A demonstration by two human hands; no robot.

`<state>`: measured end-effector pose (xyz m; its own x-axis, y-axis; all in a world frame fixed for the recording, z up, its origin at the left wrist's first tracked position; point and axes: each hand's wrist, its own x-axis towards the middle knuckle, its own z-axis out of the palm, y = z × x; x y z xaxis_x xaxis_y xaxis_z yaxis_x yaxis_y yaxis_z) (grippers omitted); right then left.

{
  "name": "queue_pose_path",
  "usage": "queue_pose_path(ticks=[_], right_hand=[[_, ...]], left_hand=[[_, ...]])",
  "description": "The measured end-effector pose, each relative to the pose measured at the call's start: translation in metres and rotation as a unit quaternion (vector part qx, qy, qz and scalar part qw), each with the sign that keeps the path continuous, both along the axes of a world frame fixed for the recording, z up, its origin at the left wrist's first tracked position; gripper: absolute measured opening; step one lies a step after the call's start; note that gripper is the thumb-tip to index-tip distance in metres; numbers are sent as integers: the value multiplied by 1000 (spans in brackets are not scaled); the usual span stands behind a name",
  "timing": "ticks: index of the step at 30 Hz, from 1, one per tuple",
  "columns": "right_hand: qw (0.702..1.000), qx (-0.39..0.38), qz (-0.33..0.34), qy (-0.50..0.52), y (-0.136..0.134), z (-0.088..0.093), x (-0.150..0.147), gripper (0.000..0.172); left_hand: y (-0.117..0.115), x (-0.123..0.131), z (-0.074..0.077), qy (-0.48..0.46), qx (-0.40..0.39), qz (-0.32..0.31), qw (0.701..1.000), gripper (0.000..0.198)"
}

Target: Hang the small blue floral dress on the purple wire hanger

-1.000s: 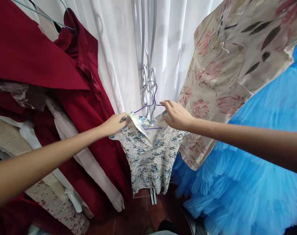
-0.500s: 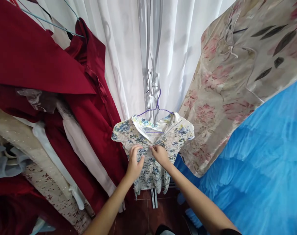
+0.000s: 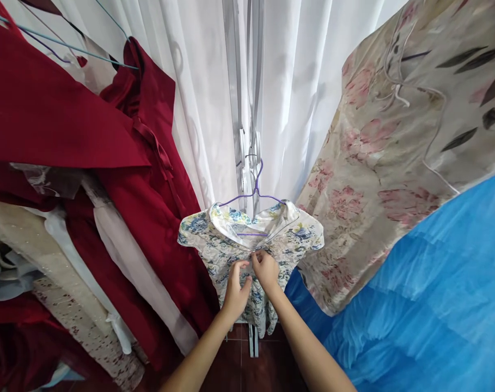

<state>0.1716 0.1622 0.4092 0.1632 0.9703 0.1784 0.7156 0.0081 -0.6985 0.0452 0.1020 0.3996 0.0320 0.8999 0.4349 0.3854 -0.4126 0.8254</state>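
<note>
A floral blouse point(image 3: 226, 253) in white, blue and yellow hangs from a purple wire hanger point(image 3: 257, 186) in front of me. Its V-shaped neck opening is spread, with the hanger's lower bar showing inside. At the bottom point of that V, my right hand point(image 3: 266, 271) pinches the fabric edge between thumb and fingers; whether a small fastener is in the pinch is hidden. Just left of it, my left hand point(image 3: 238, 293) is held over the blouse front, thumb and fingers apart, holding nothing.
Dark red garments point(image 3: 136, 147) and pale ones hang close on the left. To the right are a beige floral garment point(image 3: 365, 163) and blue ruffled tulle point(image 3: 427, 305). A metal stand point(image 3: 253, 81) and white curtain point(image 3: 292, 98) rise behind; the floor point(image 3: 267, 365) is dark red tile.
My left hand has moved right, closer to my right hand, its fingers still apart. The blouse appears slightly lower in view; my right hand keeps its pinch at the neckline.
</note>
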Motion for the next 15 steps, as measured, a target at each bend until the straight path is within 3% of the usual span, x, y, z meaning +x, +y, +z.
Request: queue_pose_path(ticks=[15], right_hand=[[990, -11, 96, -102, 11, 18, 14, 30]], left_hand=[[33, 19, 6, -29, 8, 44, 999, 42]])
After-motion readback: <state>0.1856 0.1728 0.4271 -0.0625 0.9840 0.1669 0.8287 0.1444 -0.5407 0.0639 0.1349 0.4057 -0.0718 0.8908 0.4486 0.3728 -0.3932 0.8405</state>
